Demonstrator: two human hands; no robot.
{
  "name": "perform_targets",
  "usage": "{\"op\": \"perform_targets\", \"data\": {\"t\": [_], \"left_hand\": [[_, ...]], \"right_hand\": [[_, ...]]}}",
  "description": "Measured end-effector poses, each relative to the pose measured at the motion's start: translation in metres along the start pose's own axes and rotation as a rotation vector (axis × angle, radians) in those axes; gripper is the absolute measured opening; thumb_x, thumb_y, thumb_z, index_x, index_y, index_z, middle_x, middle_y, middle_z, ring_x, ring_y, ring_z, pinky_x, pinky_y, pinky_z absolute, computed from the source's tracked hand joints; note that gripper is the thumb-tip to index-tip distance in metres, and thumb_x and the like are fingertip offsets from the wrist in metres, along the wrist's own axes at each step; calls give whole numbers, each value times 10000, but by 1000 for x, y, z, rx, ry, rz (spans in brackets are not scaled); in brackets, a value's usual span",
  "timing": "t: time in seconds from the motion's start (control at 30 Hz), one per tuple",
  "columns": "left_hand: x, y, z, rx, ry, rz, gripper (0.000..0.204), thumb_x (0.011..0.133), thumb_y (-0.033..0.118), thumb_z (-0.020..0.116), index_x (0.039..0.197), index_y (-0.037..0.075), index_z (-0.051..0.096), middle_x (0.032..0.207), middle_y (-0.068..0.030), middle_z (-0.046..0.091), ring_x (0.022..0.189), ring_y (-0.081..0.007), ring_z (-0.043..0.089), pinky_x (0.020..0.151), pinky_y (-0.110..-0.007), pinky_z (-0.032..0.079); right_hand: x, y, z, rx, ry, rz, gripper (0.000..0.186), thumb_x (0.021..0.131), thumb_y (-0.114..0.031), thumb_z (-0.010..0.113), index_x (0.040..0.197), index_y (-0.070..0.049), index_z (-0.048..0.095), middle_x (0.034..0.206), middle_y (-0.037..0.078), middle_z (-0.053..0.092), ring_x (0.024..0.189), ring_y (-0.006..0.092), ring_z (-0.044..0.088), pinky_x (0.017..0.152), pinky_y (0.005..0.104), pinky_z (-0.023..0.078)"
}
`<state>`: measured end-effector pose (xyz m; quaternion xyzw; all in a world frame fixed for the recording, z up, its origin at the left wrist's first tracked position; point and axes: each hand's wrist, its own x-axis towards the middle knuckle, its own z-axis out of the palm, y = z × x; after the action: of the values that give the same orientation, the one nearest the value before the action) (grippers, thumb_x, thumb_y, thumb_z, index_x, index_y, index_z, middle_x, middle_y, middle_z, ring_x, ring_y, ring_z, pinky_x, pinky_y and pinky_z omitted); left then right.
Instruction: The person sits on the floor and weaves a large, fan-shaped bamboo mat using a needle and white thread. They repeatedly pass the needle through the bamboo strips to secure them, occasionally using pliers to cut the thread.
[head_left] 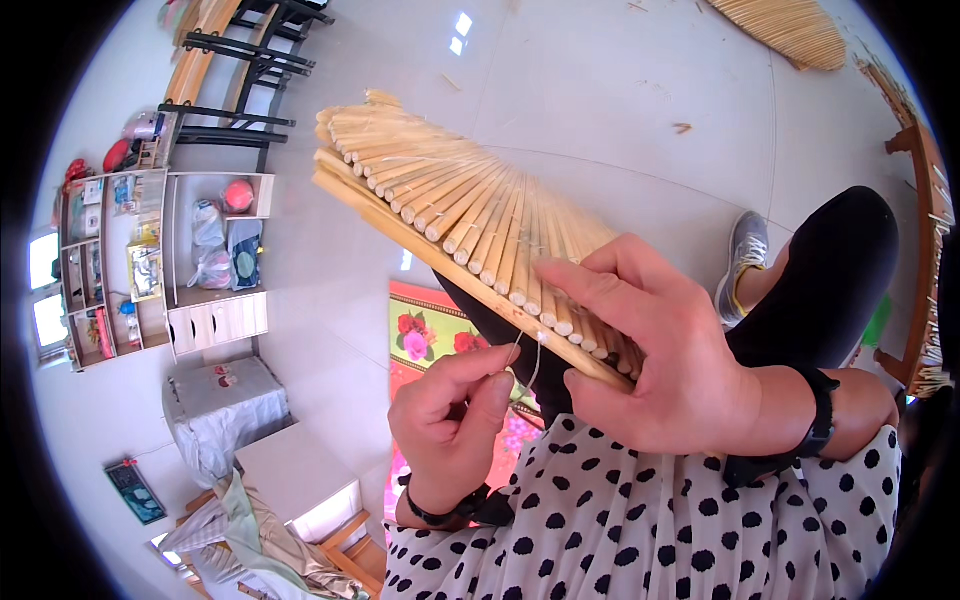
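Observation:
A thick mat of pale yellow plant stalks (440,200), stitched side by side in fanned layers, lies slanted across my lap. Its round cut ends line the near edge, above one long stalk (400,225). My right hand (660,350) grips the mat's right end, fingers on top and thumb at the near edge. Just below that edge, my left hand (455,420) is closed, thumb and forefinger pinching a thin thread (537,370). The thread loops up to a small white spot on the long stalk. Whether a needle is in the pinch is hard to make out.
Another stalk mat (785,30) lies on the tiled floor at the far right, with stalk scraps (682,128) near it. A wooden rack (910,260) with stalks stands right. Shelves (130,260), a covered box (225,400) and stacked black-legged furniture (245,60) are left.

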<state>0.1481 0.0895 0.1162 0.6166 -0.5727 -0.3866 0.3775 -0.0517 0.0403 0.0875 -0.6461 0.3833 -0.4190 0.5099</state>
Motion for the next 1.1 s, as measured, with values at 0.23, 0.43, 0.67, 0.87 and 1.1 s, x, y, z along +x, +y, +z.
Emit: {"op": "perform_targets", "data": {"t": [0.23, 0.43, 0.67, 0.87, 1.1], "left_hand": [[-7, 0, 11, 102, 101, 68, 207, 866, -71, 630, 1060, -20, 683, 698, -3, 630, 578, -14, 500, 514, -173, 381], [-4, -1, 13, 122, 142, 97, 199, 868, -75, 628, 1050, -13, 683, 681, -6, 625, 557, -29, 511, 510, -182, 394], [-9, 0, 8, 99, 102, 40, 201, 878, -76, 608, 1062, -27, 673, 667, -15, 623, 552, -37, 516, 504, -187, 398], [-12, 3, 9, 130, 82, -29, 166, 901, -54, 573, 1050, -47, 648, 698, -20, 630, 559, -44, 505, 509, -190, 389], [-15, 1, 19, 65, 157, -23, 130, 932, -25, 534, 1025, -78, 607, 846, -58, 664, 666, -42, 522, 592, -178, 397]], "right_hand": [[1, 4, -6, 36, -56, -15, 611, 675, -5, 656, 1274, 61, 560, 1064, 156, 509, 892, 221, 571, 747, 274, 493], [-1, 11, -7, 88, -34, -59, 635, 649, -38, 661, 1263, 78, 547, 1077, 166, 518, 888, 231, 572, 741, 289, 495], [-2, 12, -4, 72, -35, -56, 661, 633, -34, 643, 1276, 75, 535, 1065, 151, 516, 856, 222, 575, 728, 282, 496], [1, 8, -3, 60, -105, -36, 690, 628, -21, 633, 1307, 57, 531, 1050, 144, 504, 853, 226, 573, 720, 279, 502], [4, 10, -3, 25, -133, -103, 685, 622, -19, 638, 1295, 60, 542, 1063, 154, 512, 882, 243, 587, 738, 293, 514]]}}
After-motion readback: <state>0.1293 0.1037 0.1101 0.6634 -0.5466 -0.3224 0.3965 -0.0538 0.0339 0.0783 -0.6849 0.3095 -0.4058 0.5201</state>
